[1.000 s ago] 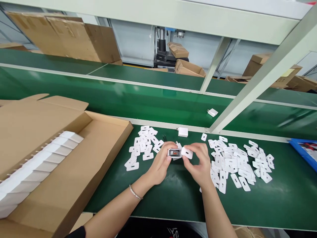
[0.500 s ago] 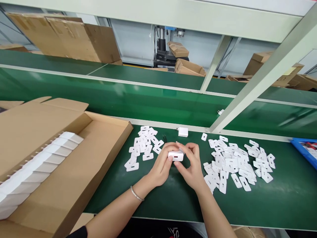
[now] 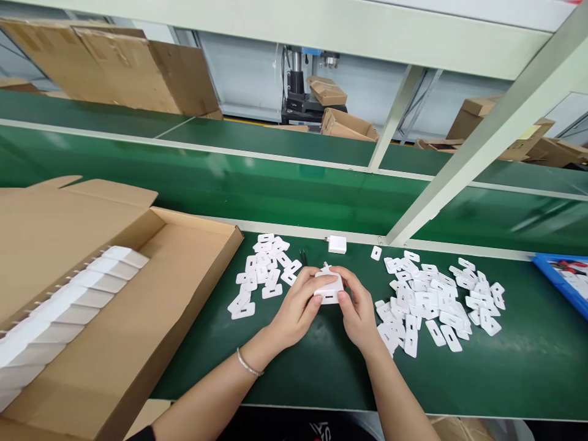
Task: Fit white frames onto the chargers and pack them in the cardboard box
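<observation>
**At the near side of the green bench, both your hands grasp one white charger**

Directly in front of you, a boxy white plastic charger [image 3: 331,290] is held between your two hands; take it as the centre of the dial, with twelve pointing away from you. Its prong end points to twelve, and its slotted end faces you at six. Your left hand [image 3: 296,311] grips it from nine o'clock, fingers across the top and thumb by the near face. Your right hand [image 3: 359,311] grips it from three, thumb at the near corner.

At twelve, near the green bench's [image 3: 519,380] back edge, lies a second white plug-in charger [image 3: 337,245]. A small dark two-pronged piece [image 3: 302,257] sits at eleven. Between nine and ten you have a loose group of flat white slotted plates [image 3: 261,269]; at three, a larger heap of similar white plates [image 3: 429,300]. A single white plate [image 3: 376,253] lies apart at two. Well over at nine, a shallow brown cardboard box [image 3: 156,288] contains a row of white pronged blocks [image 3: 68,312].
</observation>
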A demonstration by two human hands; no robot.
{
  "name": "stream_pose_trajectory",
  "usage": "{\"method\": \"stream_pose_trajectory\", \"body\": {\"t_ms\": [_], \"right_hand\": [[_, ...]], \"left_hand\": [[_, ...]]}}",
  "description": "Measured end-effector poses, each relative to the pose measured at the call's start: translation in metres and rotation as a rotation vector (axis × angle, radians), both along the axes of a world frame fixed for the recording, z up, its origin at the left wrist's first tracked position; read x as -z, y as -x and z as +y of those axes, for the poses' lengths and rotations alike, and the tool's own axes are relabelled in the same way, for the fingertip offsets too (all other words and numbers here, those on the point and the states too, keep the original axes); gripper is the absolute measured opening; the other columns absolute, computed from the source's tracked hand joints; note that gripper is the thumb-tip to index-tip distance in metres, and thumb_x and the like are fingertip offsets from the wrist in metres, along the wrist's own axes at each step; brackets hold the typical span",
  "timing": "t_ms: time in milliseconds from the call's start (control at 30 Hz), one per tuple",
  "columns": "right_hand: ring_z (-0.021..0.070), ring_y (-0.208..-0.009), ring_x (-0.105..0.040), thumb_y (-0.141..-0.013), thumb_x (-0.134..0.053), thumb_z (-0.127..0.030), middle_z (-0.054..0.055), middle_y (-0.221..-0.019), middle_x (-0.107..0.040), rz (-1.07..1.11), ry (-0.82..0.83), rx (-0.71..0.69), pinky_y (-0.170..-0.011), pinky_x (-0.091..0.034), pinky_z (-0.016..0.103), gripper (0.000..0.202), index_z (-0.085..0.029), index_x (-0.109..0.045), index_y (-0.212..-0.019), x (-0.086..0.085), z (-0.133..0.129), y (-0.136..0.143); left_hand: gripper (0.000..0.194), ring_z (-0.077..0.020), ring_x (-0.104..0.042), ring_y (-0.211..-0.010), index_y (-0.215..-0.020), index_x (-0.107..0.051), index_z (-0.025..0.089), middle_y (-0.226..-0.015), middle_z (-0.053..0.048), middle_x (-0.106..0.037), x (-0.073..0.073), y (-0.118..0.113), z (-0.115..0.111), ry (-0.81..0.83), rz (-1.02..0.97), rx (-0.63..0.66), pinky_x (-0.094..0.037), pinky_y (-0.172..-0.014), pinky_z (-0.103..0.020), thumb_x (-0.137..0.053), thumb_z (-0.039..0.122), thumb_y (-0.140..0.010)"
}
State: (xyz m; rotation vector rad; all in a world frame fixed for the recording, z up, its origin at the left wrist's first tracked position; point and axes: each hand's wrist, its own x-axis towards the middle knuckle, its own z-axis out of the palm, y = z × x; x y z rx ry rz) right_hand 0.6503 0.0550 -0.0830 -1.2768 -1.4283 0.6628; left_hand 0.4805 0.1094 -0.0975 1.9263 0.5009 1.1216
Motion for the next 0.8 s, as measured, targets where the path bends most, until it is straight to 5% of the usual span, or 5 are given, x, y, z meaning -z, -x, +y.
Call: {"method": "stream_pose_trajectory", "body": {"t_ms": [333, 600, 800], "right_hand": [[0.0251, -0.105, -0.069, -0.102, -0.055, -0.056, 0.009, -0.126, -0.072, 0.038, 0.044, -0.046, -0.086, -0.056, 0.038, 0.043, -0.026, -0.062, -0.132, -0.0028, 0.0018, 0.0042], [0.0241, -0.095, -0.067, -0.102, -0.054, -0.057, 0.008, -0.116, -0.071, 0.073, -0.067, -0.010, -0.077, -0.054, 0.037, 0.042, -0.027, -0.064, -0.130, -0.0029, -0.0002, 0.0007], [0.0232, -0.095, -0.066, -0.101, -0.055, -0.058, 0.006, -0.113, -0.068, 0.043, -0.071, -0.060, -0.078, -0.053, 0.037, 0.040, -0.029, -0.061, -0.128, -0.0034, 0.0001, -0.0002]], "left_hand": [[0.034, -0.0206, -0.056, -0.108, -0.138, -0.065, 0.033, -0.118, -0.007, -0.055, -0.0019, 0.0007, 0.0028, -0.033, -0.086, -0.023, -0.050, -0.094, -0.035, -0.045, 0.032, -0.111], [0.055, -0.0294, -0.053, -0.127, -0.158, -0.039, 0.033, -0.140, -0.013, -0.052, -0.0007, -0.0006, -0.0001, 0.079, -0.040, 0.099, -0.050, -0.105, -0.045, -0.051, 0.048, -0.107], [0.034, -0.0225, -0.056, -0.107, -0.142, -0.055, 0.033, -0.117, -0.007, -0.054, -0.0002, -0.0028, -0.0057, 0.046, -0.090, 0.062, -0.050, -0.091, -0.037, -0.052, 0.035, -0.107]]}}
